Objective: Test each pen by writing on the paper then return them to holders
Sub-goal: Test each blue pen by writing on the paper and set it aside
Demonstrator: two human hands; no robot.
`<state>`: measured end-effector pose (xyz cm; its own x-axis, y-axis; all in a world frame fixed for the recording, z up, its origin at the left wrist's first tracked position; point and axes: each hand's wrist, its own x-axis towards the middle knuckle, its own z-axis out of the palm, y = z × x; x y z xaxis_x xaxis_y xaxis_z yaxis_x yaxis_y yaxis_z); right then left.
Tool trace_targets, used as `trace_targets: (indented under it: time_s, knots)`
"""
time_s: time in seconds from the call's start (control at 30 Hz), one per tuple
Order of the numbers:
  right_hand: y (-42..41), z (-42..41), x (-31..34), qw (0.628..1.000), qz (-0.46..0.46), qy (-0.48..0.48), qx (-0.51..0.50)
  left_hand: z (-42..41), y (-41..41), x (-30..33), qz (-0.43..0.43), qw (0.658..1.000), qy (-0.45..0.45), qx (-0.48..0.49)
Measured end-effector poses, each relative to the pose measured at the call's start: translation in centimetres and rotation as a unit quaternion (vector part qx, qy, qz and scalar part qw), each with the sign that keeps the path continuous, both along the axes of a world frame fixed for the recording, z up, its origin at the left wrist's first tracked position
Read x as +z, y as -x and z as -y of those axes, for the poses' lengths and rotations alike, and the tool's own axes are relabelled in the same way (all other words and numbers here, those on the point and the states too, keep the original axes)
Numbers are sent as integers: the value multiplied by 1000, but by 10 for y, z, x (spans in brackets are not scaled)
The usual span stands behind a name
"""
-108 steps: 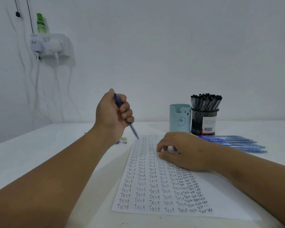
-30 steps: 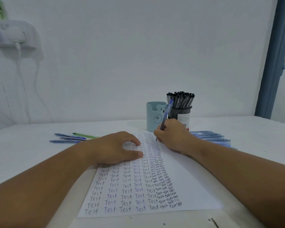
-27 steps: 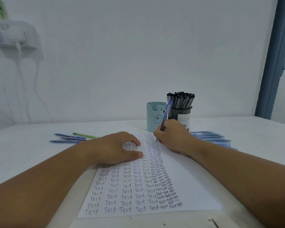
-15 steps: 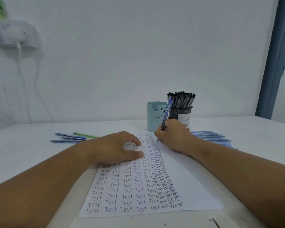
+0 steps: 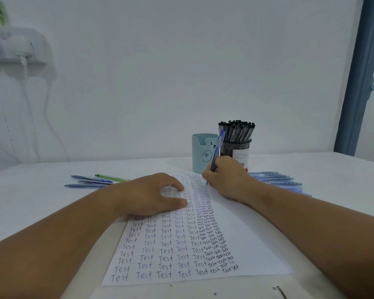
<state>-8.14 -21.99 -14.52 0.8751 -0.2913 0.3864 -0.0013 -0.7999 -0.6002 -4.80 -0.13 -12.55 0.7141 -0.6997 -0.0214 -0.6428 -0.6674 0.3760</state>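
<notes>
head view: the right hand grasps a blue pen with curled fingers, its tip on the paper near the top of the "test" columns. the left hand lies on the paper, fingers relaxed. behind stand a light-blue holder and a mesh holder full of black pens.

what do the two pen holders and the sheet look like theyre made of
The light blue holder looks like matte plastic: smooth, opaque wall with a printed bear face. The black holder appears to be metal mesh, judging by its fine see-through grid, with a paper label. The sheet is plain white paper, thin, flat and inked with handwriting.
</notes>
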Motion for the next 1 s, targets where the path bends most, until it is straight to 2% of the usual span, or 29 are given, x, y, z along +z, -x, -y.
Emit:
trace_targets:
  time_s: [0.57, 0.63, 0.73, 0.77, 0.9, 1.0]
  knots:
    - [0, -1, 0, 1000, 18, 5, -15, -1, 0, -1, -4, 1000, 3, 6]
    - [0, -1, 0, 998, 45, -32, -21, -1, 0, -1, -5, 1000, 2, 6]
    - [5, -5, 3, 981, 109, -161, 27, -1, -1, -1, -2, 1000, -1, 3]
    - [8, -6, 6, 976, 130, -169, 36, -1, -2, -1, -1, 1000, -2, 2]
    - [16, -6, 18, 987, 162, -11, 15, -2, -3, -2, -2, 1000, -1, 0]
    - [18, -1, 21, 983, 165, -37, 64, -2, -3, -2, 0, 1000, -1, -2]
